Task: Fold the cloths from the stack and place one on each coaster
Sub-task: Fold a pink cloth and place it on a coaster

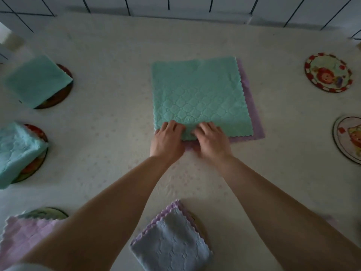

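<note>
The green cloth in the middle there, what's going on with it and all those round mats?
A person's left hand and right hand pinch the near edge of the green cloth, which lies flat on a purple cloth on the table. Four folded cloths already sit on coasters, two green at left and two purple near. Two coasters at right are bare.

Head view looks steeply down, close over the table (101, 122).
</note>
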